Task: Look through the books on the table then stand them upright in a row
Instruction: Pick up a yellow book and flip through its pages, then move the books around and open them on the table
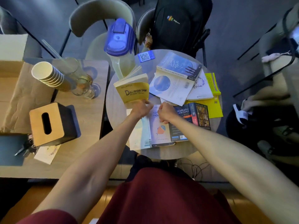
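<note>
Several books lie spread over a small round table (pixel 116 113). My left hand (pixel 142 108) grips the lower edge of a yellow book titled "Dac Nhan Tam" (pixel 132 89), which stands tilted up from the table. My right hand (pixel 165 113) is closed in a fist over a pale book with an orange fish on its cover (pixel 160 131); whether it grips it I cannot tell. A dark open book (pixel 192 117) lies to the right. A blue-covered book (pixel 179 65) rests on white books (pixel 171 89) at the back, with a yellow book (pixel 213 97) beneath.
A clear pitcher with a blue lid (pixel 119 39) stands at the round table's back left. The rectangular table (pixel 90 110) to the left holds stacked paper cups (pixel 48 75), glasses (pixel 84 86), a tissue box (pixel 48 123) and keys (pixel 25 149). Chairs and a black backpack (pixel 178 23) ring the tables.
</note>
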